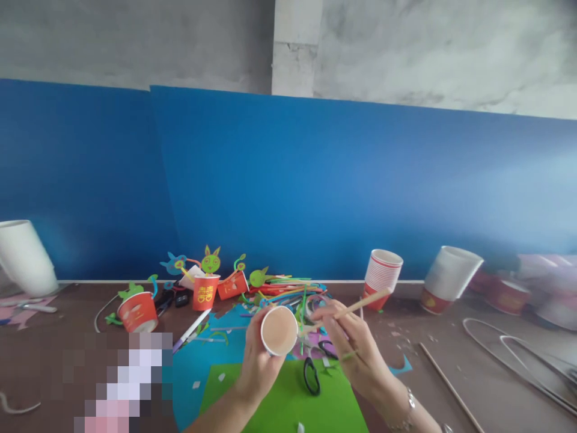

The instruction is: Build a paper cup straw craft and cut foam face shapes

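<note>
Cup (279,331) is sitting in the curled fingers of the left hand (259,368); the right hand (354,340) is pinching a wooden stick (370,299) just beside it; the step is seemingly pairing stick with cup, calling for a steady left hold

Single view, head-worn. Looks out from the near side of the green sheet (288,403), forward and down; frame's bottom edge cuts the sheet. Left hand (256,361) and right hand (349,340) close to the lens, around the sheet's far edge. Wide field: worktop (491,397) spreads well out to both sides of the sheet. Beyond the sheet, blue panel (315,186) faces the lens roughly square on, across the full width; grey wall (406,48) above it, farther up from the sheet.
</note>
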### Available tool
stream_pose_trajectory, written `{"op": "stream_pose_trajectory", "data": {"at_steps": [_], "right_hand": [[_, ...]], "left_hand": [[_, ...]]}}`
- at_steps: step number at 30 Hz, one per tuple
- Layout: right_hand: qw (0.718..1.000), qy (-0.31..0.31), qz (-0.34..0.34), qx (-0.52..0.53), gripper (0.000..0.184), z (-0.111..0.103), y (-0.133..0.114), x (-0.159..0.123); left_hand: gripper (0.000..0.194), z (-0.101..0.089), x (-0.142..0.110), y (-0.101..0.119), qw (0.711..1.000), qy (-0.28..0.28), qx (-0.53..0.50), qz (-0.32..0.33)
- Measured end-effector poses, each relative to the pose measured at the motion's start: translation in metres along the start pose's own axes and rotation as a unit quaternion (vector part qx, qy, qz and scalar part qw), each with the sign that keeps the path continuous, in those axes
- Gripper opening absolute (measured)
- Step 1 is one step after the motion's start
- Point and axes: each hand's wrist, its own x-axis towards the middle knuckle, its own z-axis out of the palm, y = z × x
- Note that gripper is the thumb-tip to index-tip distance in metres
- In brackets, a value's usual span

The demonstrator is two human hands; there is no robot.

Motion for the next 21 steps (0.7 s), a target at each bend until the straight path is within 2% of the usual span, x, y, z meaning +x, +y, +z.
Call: {"op": "stream_pose_trajectory", "data": {"at_steps": [3,8,12,21], "right_hand": [[0.998,0.014,-0.043,-0.053,0.019,0.006,0.0,-0.005],[0.988,-0.057,-0.09,-0.116,0.013,0.019,0.01,-0.006],[0.983,-0.079,-0.096,-0.132,0.013,0.023,0.014,-0.003],[0.981,-0.085,-0.091,-0.149,0.014,0.025,0.013,-0.003]], "left_hand": [[0.057,0.001,-0.001,0.001,1.0,-0.002,0.005,0.016],[0.059,0.002,-0.003,0.003,0.999,-0.009,0.018,0.048],[0.059,0.002,-0.007,0.001,0.997,-0.031,0.034,0.058],[0.055,0.005,-0.006,0.002,0.999,-0.011,0.014,0.042]]}}
